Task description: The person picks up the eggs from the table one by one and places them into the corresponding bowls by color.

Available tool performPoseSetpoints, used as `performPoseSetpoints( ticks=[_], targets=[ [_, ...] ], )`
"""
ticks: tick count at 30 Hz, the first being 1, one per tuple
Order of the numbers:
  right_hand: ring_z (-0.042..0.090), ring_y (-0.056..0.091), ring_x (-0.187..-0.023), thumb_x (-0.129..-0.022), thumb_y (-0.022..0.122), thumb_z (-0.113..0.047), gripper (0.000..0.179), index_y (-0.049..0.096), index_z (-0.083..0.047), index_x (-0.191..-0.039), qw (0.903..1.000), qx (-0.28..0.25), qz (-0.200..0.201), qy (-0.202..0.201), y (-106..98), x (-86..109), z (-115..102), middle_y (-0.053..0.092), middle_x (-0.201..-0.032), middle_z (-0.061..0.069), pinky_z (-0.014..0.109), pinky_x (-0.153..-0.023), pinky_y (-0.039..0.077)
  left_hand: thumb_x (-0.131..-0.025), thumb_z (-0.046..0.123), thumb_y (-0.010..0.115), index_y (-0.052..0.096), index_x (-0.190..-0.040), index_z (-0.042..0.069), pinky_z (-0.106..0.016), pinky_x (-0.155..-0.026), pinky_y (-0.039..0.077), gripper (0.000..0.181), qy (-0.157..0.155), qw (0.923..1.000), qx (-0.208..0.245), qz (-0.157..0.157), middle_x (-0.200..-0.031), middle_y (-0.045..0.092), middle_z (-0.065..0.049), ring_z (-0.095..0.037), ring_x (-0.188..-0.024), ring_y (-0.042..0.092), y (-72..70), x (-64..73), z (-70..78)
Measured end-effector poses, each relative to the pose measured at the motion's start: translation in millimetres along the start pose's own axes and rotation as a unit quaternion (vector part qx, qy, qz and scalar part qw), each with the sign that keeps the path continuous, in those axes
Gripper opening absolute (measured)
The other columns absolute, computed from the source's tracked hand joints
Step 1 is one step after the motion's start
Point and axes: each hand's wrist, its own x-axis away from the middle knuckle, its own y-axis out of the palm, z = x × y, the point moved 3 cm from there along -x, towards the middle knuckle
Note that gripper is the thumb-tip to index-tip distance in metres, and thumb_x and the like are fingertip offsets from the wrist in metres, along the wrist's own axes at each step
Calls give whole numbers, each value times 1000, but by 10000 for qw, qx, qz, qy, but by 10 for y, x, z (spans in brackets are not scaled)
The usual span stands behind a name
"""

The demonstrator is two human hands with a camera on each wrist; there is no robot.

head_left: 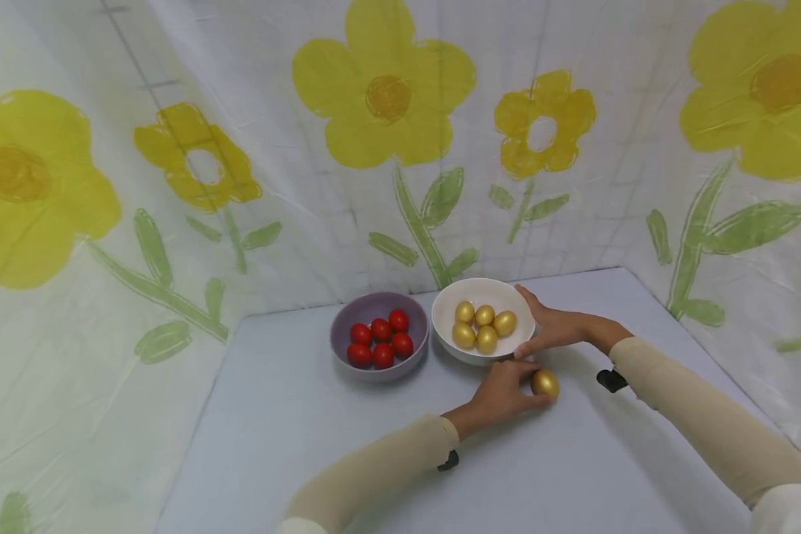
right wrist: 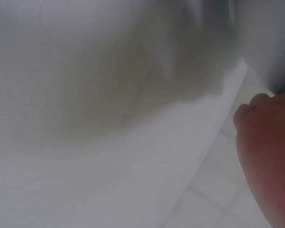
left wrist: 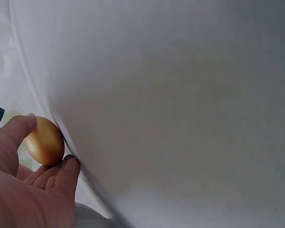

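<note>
My left hand (head_left: 500, 391) pinches a golden egg (head_left: 545, 385) between thumb and fingers, close over the table in front of the white bowl. The left wrist view shows this egg (left wrist: 45, 141) at the fingertips of the left hand (left wrist: 33, 185). My right hand (head_left: 555, 326) grips the right side of the white bowl (head_left: 443, 311), thumb at the front and fingers toward the back. Several more golden eggs (head_left: 486, 340) lie inside that bowl. In the right wrist view, the right hand (right wrist: 268, 147) appears at the right edge, with its fingertips mostly hidden.
A purple bowl (head_left: 337, 348) holding several red eggs (head_left: 383, 354) stands just left of the white bowl. Both stand near the back of the pale table (head_left: 267, 423). Behind and beside the table hangs a flower-printed curtain (head_left: 294, 245).
</note>
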Motion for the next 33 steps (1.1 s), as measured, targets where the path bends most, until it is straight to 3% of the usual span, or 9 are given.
performPoseSetpoints(
  ticks=[8,15,25,30,33],
  targets=[
    [48,-2,-160,-90,86,-38,138,-29,-16,-163,10000,-55,-51,-60,28,-21,-38,-21,-172,24,72,-123,15,-92,34,86,77,-120,17,-2,-81,41,34,198,9992,-222,-257,-97,72,16,2,-89,62,-40,47,-5],
    [50,-2,-159,-91,85,-37,137,-28,-13,-163,10000,-40,-47,37,11,-9,-61,-20,-171,26,73,-122,15,-92,33,85,74,-131,17,-2,-83,44,43,376,9964,-89,-749,-113,75,16,6,-94,62,-184,161,79],
    [53,0,-158,-90,86,-36,138,-28,-12,-163,9999,45,-28,-85,12,17,-72,-18,-171,30,74,-121,16,-94,23,83,67,-141,8,-8,-94,49,51,348,9848,1213,-1193,-134,70,10,12,-118,60,-422,308,173],
    [54,3,-157,-90,86,-36,138,-28,-10,-163,9999,5,-72,-86,11,23,-79,-18,-170,31,74,-121,18,-93,17,84,68,-139,8,-16,-97,53,50,287,9755,1869,-1127,-131,71,8,9,-118,63,-593,323,171],
    [54,2,-157,-91,85,-36,137,-28,-9,-163,9999,-13,-101,-100,9,18,-72,-19,-170,31,75,-121,17,-92,16,85,68,-139,8,-19,-97,54,51,285,9754,1945,-997,-133,71,7,10,-117,63,-719,312,161]
  ],
)
